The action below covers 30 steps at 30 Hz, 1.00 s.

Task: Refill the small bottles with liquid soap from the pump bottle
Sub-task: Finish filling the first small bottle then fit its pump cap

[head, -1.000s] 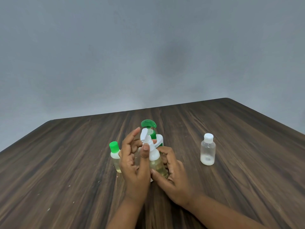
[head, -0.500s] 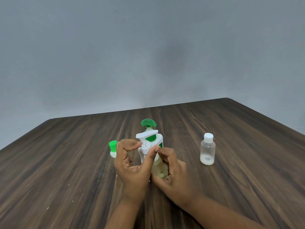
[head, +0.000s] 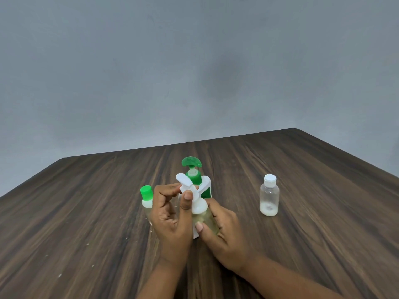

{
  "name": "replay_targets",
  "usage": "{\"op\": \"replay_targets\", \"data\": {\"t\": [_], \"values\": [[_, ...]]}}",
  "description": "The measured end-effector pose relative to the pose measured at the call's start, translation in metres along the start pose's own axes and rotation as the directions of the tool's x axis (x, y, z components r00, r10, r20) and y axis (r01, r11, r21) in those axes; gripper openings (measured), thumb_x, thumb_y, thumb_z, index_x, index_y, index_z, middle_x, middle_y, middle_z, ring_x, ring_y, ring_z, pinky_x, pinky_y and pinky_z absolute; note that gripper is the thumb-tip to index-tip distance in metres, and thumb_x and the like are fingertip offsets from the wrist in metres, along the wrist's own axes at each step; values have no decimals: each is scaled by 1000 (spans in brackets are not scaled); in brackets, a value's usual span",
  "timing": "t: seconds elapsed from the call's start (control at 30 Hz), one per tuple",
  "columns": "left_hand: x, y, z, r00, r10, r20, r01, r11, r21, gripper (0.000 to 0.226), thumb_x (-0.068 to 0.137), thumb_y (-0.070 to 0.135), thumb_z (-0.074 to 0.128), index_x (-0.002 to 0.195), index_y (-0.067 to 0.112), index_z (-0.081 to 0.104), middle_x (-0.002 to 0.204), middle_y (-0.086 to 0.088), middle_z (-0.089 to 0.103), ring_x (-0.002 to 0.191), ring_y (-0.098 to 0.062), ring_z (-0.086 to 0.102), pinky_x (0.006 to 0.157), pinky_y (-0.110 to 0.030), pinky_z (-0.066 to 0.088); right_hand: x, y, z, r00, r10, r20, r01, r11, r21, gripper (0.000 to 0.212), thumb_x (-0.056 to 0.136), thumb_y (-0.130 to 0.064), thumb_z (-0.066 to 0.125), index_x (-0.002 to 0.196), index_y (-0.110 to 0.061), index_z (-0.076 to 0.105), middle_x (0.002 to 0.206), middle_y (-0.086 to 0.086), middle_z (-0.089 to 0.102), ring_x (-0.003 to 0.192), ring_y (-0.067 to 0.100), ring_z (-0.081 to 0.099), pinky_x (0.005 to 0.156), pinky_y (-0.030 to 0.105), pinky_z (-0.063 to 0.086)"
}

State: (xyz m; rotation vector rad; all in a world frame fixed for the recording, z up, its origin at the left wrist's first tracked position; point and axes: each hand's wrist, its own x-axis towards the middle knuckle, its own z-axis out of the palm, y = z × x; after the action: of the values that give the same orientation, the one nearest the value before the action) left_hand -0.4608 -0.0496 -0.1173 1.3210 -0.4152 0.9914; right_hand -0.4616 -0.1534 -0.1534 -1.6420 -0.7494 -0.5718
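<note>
Clear pump bottle (head: 208, 220): yellowish liquid, white head.

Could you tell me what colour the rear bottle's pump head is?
The pump head is green, clearest in the head view.

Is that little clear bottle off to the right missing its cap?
No: the clear bottle stands upright with its white cap on.
</note>
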Motion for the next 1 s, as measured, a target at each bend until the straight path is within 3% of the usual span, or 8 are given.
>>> {"op": "replay_targets", "data": {"t": [0.1, 0.27, 0.47, 0.73, 0.9, 1.0], "values": [[-2, 2, 3, 1000, -23, 6, 23, 999, -31, 20, 77, 62, 61, 81, 43, 58, 78, 7, 61, 72, -14, 60, 63, -20, 49, 0, 1, 0, 998, 25, 54, -25, 1000, 0, 31, 91, -35, 51, 99, -5, 54, 82, -1, 58, 70, 14, 54, 62, 25, 42], [-2, 1, 3, 1000, -20, -21, 19, 998, -57, 19, 76, 60, 63, 81, 42, 60, 80, 14, 63, 76, -7, 62, 67, -16, 50, 0, 2, 1, 994, 30, 101, -30, 1000, -3, 27, 94, -35, 50, 109, -13, 49, 89, -19, 55, 76, 5, 55, 67, 19, 42], [-2, -1, 3, 999, -18, -30, 16, 998, -68, 21, 75, 57, 65, 82, 39, 59, 82, 15, 60, 78, -8, 59, 70, -18, 50, -2, 5, 1, 994, 24, 106, -13, 994, -106, 26, 93, -41, 50, 113, -31, 40, 89, -14, 60, 73, 10, 60, 64, 43, 50], [0, -2, 0, 1000, 21, 14, -21, 999, -31, 18, 76, 54, 67, 83, 40, 58, 82, 18, 58, 77, -5, 56, 71, -17, 48, -3, 10, 3, 996, 33, 86, -22, 993, -116, 31, 92, -46, 51, 114, -26, 40, 88, -6, 63, 73, 17, 63, 64, 49, 49], [0, -3, 0, 999, 13, 35, -13, 1000, -20, 17, 79, 54, 64, 84, 39, 58, 81, 15, 58, 76, -10, 57, 70, -21, 48, -3, 8, 2, 997, 30, 74, -22, 994, -105, 30, 92, -45, 51, 113, -26, 40, 84, -11, 61, 70, 13, 61, 62, 46, 50], [-2, 0, 1, 998, -2, 64, 2, 1000, -4, 16, 80, 58, 59, 84, 42, 59, 78, 12, 62, 72, -12, 60, 64, -21, 50, -3, 8, 1, 997, 32, 72, -24, 994, -108, 43, 93, -54, 47, 115, -17, 42, 84, -5, 63, 70, 17, 62, 63, 48, 49]]}}
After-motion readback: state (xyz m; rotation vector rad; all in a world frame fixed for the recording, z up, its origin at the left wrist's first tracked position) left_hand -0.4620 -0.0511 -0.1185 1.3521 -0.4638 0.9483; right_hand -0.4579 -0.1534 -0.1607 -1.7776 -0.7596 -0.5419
